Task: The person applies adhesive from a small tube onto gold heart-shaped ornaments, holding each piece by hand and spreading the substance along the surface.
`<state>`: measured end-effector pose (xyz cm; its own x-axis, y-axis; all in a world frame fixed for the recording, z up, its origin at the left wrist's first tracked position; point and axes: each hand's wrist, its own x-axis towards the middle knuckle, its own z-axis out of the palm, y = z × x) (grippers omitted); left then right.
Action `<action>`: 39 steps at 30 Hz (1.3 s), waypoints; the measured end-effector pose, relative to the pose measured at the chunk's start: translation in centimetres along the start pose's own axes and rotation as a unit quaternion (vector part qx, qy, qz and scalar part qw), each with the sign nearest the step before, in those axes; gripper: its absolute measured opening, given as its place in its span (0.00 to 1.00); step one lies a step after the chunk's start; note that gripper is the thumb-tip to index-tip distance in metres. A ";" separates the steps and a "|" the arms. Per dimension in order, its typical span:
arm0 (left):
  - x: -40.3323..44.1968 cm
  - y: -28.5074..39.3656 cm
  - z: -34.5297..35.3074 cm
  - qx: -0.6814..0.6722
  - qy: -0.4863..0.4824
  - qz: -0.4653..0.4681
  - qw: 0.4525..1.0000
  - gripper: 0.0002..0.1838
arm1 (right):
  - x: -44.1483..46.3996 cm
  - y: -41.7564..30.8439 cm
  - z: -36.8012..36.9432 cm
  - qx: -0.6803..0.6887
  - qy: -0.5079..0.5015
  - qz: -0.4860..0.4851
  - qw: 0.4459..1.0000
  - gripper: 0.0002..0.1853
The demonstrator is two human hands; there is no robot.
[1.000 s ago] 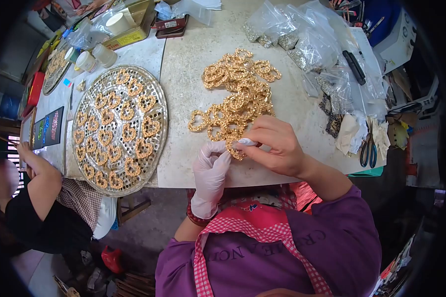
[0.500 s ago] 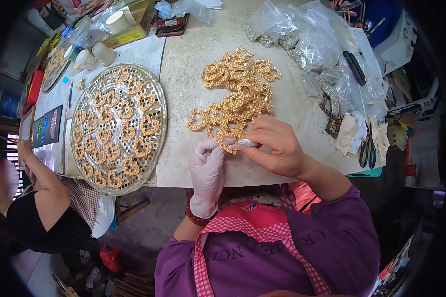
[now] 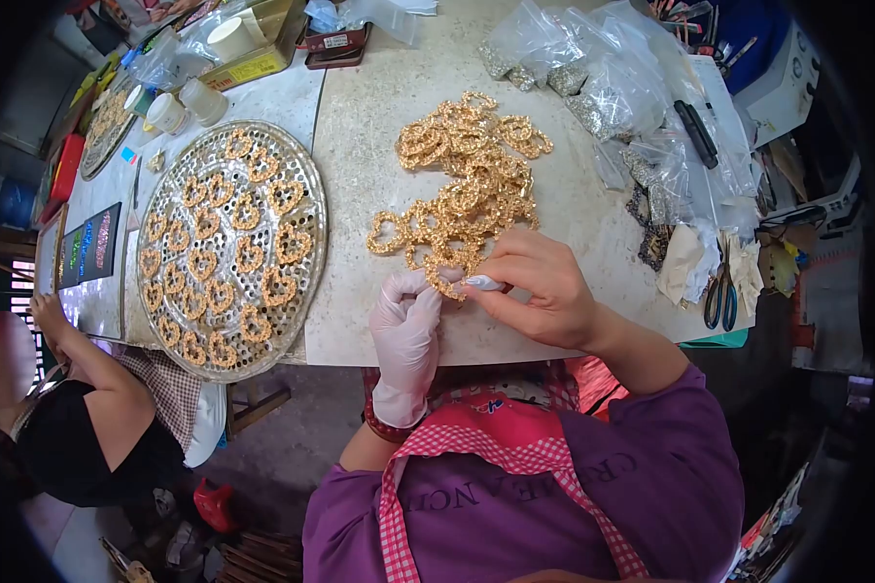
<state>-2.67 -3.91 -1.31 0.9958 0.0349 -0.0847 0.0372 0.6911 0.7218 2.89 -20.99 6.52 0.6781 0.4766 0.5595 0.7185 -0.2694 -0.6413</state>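
Observation:
My left hand, in a pale thin glove, is closed on a gold heart-shaped frame at the near end of the pile. From the other side, my bare right hand pinches at the same frame, thumb and forefinger together. A small white thing shows at its fingertips; whether it is a nail or something held, I cannot make out. Just beyond both hands lies a heap of similar gold heart frames. To the left, a round perforated metal tray carries several heart frames spaced apart.
Plastic bags of small stones, a black marker and dark-handled scissors lie at the right. White tubs and a yellow box stand at the back left. Another person's arm rests by a board of coloured stones.
My hands stay almost still on the heart frame. The other person at the left has shifted slightly, the arm moving a little down and to the right.

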 end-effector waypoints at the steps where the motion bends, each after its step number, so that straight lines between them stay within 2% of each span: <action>1: 0.0 0.1 0.0 -0.006 -0.004 -0.002 1.000 0.07 | 0.0 0.0 0.0 0.000 0.000 0.000 1.000 0.06; 4: 0.1 0.2 0.2 -0.017 -0.011 -0.006 1.000 0.07 | 0.0 -0.2 -0.1 0.006 0.005 0.017 1.000 0.06; 7: 0.3 0.1 0.9 -0.015 0.034 -0.002 0.999 0.04 | 0.0 -0.2 -0.3 0.001 0.004 0.016 1.000 0.06; 19: 0.2 0.0 0.3 -0.028 0.004 0.002 1.000 0.07 | -0.1 -0.1 -0.3 -0.001 -0.003 0.034 0.999 0.05; 39: 0.2 -0.3 0.3 -0.008 0.024 0.015 1.000 0.05 | -0.2 -0.1 -0.2 0.001 -0.009 0.022 1.000 0.07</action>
<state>-2.50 -4.33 -1.31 0.9911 0.0909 -0.0969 0.0056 0.7001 0.7140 2.71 -21.19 6.59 0.7066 0.4786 0.5213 0.6875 -0.2898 -0.6659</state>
